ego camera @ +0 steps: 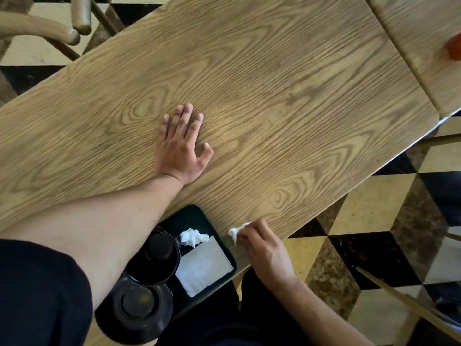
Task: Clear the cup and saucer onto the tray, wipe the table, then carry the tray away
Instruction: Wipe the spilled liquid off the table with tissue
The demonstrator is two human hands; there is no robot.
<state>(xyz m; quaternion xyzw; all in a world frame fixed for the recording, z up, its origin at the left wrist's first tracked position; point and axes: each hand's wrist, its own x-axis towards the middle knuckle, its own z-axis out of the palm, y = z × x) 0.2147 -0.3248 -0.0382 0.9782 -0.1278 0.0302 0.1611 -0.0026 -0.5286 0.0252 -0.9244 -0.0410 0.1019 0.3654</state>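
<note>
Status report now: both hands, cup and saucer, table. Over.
Left hand flat on table, fingers straight. Right hand pinches white tissue at table edge. Cup and saucer on tray. Nothing in the way.

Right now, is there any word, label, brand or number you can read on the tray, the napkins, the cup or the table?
None: no readable text in this view.
flat napkin on the tray: blank white.
cup and saucer: plain dark, no marking visible.
table: wood grain only.
red object at the right edge: too blurred to tell.
</note>
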